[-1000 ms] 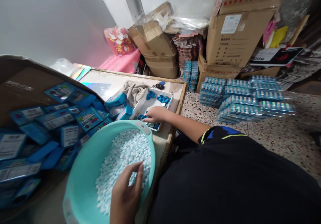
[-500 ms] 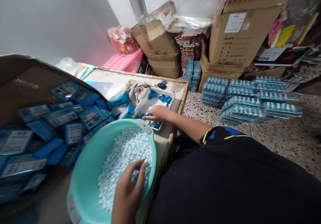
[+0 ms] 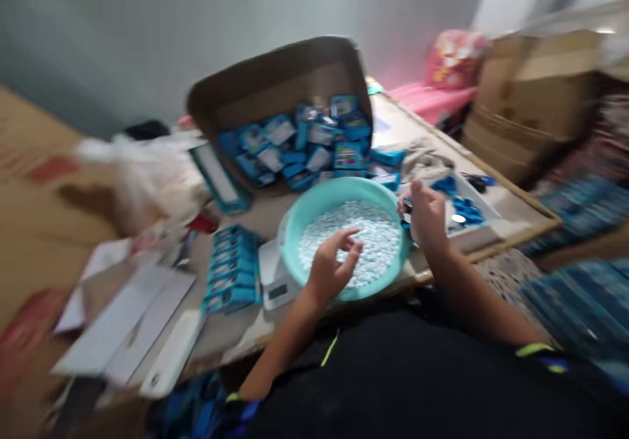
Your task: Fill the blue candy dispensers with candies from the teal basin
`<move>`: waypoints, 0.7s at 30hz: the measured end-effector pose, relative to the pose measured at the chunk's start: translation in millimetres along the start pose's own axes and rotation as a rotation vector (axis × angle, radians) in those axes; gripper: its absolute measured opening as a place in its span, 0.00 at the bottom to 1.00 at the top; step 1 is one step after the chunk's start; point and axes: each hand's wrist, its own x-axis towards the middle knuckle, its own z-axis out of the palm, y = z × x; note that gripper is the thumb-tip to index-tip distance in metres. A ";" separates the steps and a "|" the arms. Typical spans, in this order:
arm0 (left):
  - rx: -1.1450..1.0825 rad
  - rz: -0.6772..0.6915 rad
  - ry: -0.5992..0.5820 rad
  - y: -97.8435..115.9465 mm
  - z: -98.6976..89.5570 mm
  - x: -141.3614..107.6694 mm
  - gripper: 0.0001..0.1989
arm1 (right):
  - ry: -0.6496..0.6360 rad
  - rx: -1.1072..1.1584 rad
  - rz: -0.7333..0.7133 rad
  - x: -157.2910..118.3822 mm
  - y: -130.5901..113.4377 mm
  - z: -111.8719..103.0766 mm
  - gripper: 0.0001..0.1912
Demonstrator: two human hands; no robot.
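A turquoise basin point(image 3: 299, 229) of small pale blue-and-white pellets point(image 3: 376, 242) stands at the table's front edge. My left hand point(image 3: 331, 265) hovers over the pellets, fingers curved and thumb apart, with nothing visible in it. Beside the basin's right rim, my right hand point(image 3: 428, 219) is raised and closed. Something small, dark and shiny shows at its fingertips, too blurred to name. Behind that hand lies a white tray point(image 3: 474, 239) with several blue round caps point(image 3: 466, 209) in it.
A tipped carton point(image 3: 275, 65) full of blue boxes point(image 3: 348, 156) lies behind the basin. Left of the basin are a white scale point(image 3: 275, 275), a row of blue boxes point(image 3: 230, 268) and a white long-handled tool point(image 3: 173, 354). Cardboard boxes point(image 3: 531, 92) stand at right.
The view has swung left, bringing the scale and table's left side into sight. My right hand has lifted out of the tray toward the basin. My left thumb and fingers have spread apart.
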 end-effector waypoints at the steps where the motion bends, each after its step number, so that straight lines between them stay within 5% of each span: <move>1: -0.042 -0.008 0.004 0.2 1.4 -2.9 0.16 | -0.038 0.100 0.004 -7.4 -8.0 14.7 0.37; 6: -0.080 -0.085 0.021 -7.9 13.3 -13.9 0.27 | -0.230 0.341 0.099 -25.1 -24.5 62.3 0.35; 12: -0.073 -0.098 0.049 -15.3 17.1 -14.5 0.34 | -0.309 0.263 0.278 -14.2 -3.1 62.2 0.35; 15: -0.042 -0.042 0.039 -15.8 12.3 -9.6 0.27 | -0.446 0.122 0.272 -20.6 -0.6 60.0 0.35; 21: -0.056 -0.011 0.214 -16.8 4.4 -4.8 0.11 | -0.591 -0.013 0.177 -24.4 -10.5 62.2 0.38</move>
